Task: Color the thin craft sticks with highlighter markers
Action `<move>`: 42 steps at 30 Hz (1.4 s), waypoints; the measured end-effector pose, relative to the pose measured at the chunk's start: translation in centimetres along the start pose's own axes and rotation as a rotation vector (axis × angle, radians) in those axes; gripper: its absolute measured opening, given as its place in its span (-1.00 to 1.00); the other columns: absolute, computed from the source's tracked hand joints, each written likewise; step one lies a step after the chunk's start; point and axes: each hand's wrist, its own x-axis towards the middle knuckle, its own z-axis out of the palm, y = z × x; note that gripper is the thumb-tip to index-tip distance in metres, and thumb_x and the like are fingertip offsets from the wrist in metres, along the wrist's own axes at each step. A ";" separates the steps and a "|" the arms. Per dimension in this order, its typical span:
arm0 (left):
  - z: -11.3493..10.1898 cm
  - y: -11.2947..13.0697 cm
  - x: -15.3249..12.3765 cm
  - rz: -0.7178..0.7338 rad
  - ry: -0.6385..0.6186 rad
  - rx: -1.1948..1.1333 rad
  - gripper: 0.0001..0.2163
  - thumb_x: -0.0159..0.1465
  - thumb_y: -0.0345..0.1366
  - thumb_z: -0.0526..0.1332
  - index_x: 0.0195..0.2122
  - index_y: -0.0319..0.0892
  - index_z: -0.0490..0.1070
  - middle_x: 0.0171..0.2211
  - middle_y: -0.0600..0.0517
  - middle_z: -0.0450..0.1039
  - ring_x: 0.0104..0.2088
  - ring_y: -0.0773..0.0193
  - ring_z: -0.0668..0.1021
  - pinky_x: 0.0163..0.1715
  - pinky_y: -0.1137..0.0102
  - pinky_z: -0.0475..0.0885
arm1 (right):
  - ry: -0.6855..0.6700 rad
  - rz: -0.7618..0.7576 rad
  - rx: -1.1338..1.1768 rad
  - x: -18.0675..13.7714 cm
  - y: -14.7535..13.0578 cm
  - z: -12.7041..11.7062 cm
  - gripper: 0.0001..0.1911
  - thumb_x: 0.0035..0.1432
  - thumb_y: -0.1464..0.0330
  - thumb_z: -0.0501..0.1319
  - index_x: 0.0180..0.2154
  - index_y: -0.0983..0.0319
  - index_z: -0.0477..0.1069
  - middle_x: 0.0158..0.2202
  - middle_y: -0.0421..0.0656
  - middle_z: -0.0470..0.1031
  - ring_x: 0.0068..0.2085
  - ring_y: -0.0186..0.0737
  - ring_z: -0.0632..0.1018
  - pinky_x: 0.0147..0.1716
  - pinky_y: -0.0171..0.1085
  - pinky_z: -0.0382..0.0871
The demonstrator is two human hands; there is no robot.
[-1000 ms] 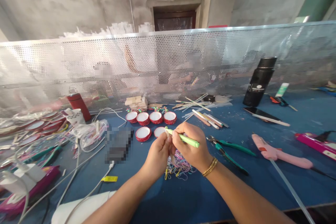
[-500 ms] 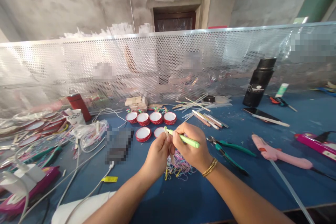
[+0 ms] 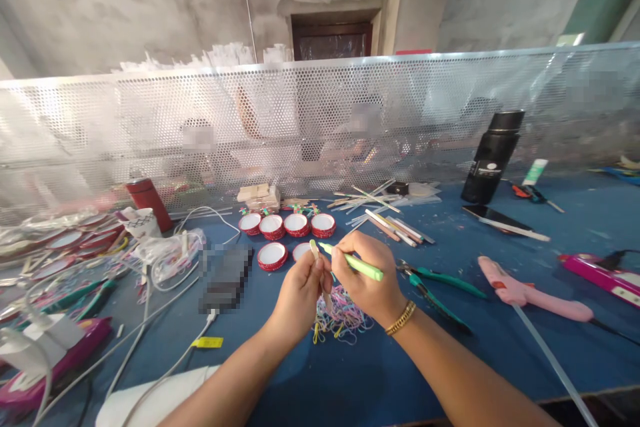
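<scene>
My left hand [image 3: 303,287] pinches a small wooden craft stick [image 3: 314,250] upright, its top end tinted light green. Between the fingers of my right hand [image 3: 367,273] is a light green marker [image 3: 361,267], its tip just right of the stick's top and apart from it by a small gap. Below both hands lies a tangled pile of pastel cords [image 3: 345,320]. Beyond them stand several stacks of red-rimmed white discs [image 3: 273,253], one partly hidden by my left hand.
Right of my hands lie green-handled pliers [image 3: 440,293], a pink glue gun [image 3: 530,293] and several markers [image 3: 400,228]. A black bottle [image 3: 493,157] stands farther back. To the left are a dark phone-like device [image 3: 227,280], white cables and a red bottle [image 3: 149,202]. A perforated metal screen [image 3: 280,127] closes the back.
The marker's tip has drawn away to the right from the top of the craft stick, which now shows green. My left hand has barely moved.
</scene>
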 end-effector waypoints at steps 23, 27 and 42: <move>0.1 -0.5 0.1 -0.029 -0.008 -0.116 -0.58 0.26 0.14 0.25 -0.41 -0.16 0.30 -0.64 0.21 0.24 -0.68 0.47 0.26 -0.70 0.55 0.20 | -0.001 0.050 0.053 0.0 -0.3 0.1 -0.83 0.26 0.38 0.16 -0.42 0.16 0.30 -0.49 -0.20 0.49 -0.46 -0.28 0.51 -0.43 -0.30 0.35; 0.1 -0.4 0.1 -0.018 -0.007 -0.087 -0.58 0.27 0.13 0.23 -0.41 -0.16 0.30 -0.64 0.21 0.24 -0.69 0.48 0.23 -0.70 0.55 0.17 | 0.002 0.050 0.054 0.0 -0.3 0.1 -0.83 0.27 0.37 0.16 -0.41 0.16 0.30 -0.49 -0.21 0.49 -0.46 -0.28 0.51 -0.43 -0.31 0.34; 0.0 -0.4 0.0 -0.032 -0.022 -0.051 -0.58 0.29 0.14 0.21 -0.41 -0.15 0.30 -0.65 0.20 0.26 -0.70 0.47 0.21 -0.69 0.53 0.14 | -0.002 0.055 0.042 0.0 -0.2 0.0 -0.82 0.28 0.37 0.15 -0.42 0.16 0.30 -0.49 -0.21 0.48 -0.46 -0.27 0.50 -0.42 -0.29 0.33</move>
